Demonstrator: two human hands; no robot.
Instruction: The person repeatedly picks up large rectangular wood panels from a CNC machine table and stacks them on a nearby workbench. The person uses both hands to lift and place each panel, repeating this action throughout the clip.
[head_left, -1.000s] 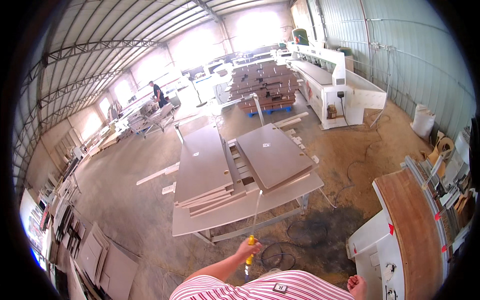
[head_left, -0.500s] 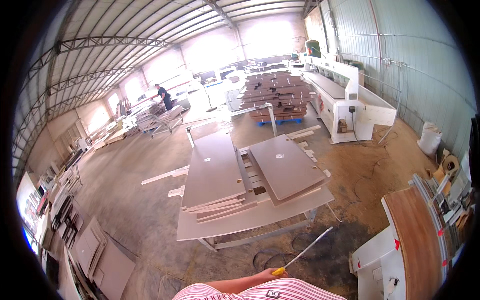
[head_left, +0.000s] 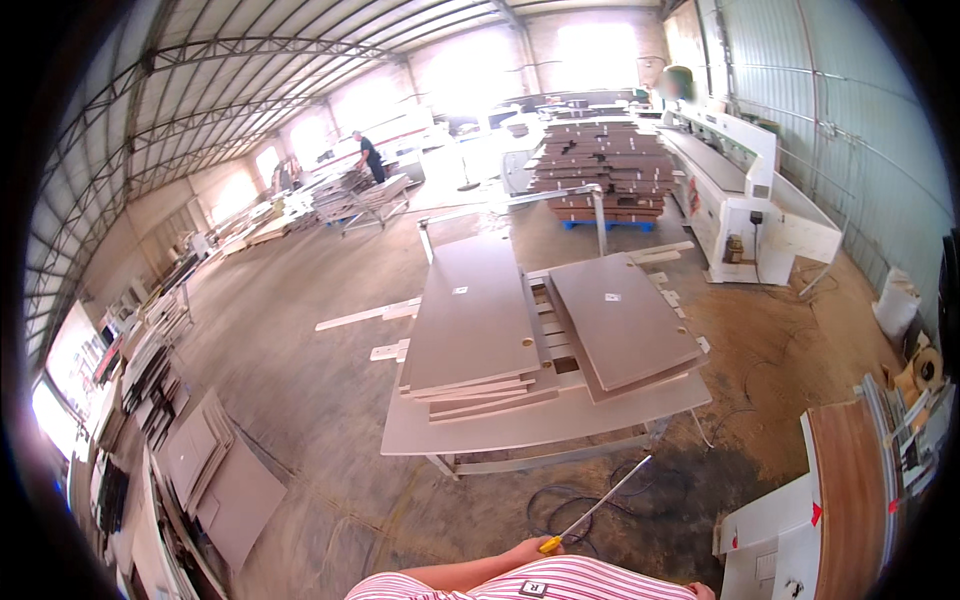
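Note:
Low in the picture, my left hand (head_left: 525, 554) is closed round the yellow handle of a tool with a long, thin metal rod (head_left: 607, 497). The rod slants up and right, toward the near edge of a work table (head_left: 470, 440). A bit of my right hand (head_left: 703, 592) shows beside my striped shirt; its fingers are hidden. Two stacks of flat brown-grey panels lie on the table: the left stack (head_left: 465, 320) and the right stack (head_left: 625, 320). Each top panel has a small white label and round holes near its edge.
A dark hose (head_left: 545, 500) loops on the floor before the table. At right are a white cabinet with a wooden top (head_left: 850, 480) and a long white machine (head_left: 740, 200). Panels lean at left (head_left: 230, 480). A person (head_left: 370, 157) stands far back beside piled boards.
My view has turned a little left, so the table and stacks sit further right in it. Part of my right hand has come into view. My left hand still grips the yellow-handled tool.

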